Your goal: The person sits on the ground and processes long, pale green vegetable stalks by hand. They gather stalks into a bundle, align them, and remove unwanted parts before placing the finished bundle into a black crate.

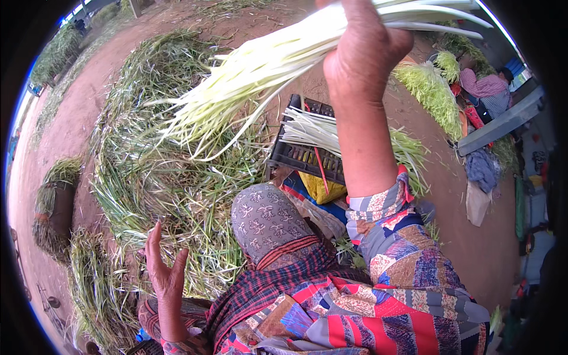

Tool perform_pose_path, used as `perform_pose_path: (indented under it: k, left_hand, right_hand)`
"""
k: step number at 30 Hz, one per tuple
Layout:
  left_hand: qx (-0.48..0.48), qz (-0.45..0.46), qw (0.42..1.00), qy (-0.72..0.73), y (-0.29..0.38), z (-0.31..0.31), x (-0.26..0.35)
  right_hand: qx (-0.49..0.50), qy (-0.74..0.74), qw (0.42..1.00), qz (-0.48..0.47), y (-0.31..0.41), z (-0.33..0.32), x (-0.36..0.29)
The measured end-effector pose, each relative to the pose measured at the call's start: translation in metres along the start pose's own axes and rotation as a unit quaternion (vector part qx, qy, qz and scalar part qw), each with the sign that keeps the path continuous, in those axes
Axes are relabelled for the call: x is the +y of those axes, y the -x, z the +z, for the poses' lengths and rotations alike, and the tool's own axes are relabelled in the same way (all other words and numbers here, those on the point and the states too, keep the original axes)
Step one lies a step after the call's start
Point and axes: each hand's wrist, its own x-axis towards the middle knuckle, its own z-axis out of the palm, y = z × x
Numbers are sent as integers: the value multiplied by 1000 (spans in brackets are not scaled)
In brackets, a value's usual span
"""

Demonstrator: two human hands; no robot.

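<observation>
A bundle of long pale green-white stalks (266,62), leafy towards its left end, is held up in my right hand (366,49), which is closed around it at the top of the view. My left hand (166,270) is raised at the lower left with its fingers apart, holding nothing, above the heap of loose green leaves (177,177). Below my right forearm, more pale stalks (310,128) lie across a black plastic crate (277,148), their leafy ends sticking out on the right. A red strip hangs over the crate's side, and a yellow bag (317,186) sits just below it.
Tied leafy bundles (53,213) lie at the left, with more loose greens (97,293) lower down. At the right, a person (488,93) is beside a pile of pale yellow-green leaves (432,97). A grey post (501,120) and blue-grey cloth (481,171) are nearby.
</observation>
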Motion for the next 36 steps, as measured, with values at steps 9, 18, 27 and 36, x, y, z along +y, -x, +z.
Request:
perform_pose_path:
  k: [9,18,27,36]
  left_hand:
    - [-191,36,980,48,-40,50,15]
    - [-283,10,956,70,-57,72,27]
    - [-199,61,973,97,-56,50,80]
    - [-227,77,950,200,-18,-57,218]
  right_hand:
    - [-332,694,575,-278,-82,-82,-8]
    - [-480,739,414,228,37,-216,69]
    - [-480,679,505,233,26,-225,62]
    - [-498,707,500,37,58,-207,66]
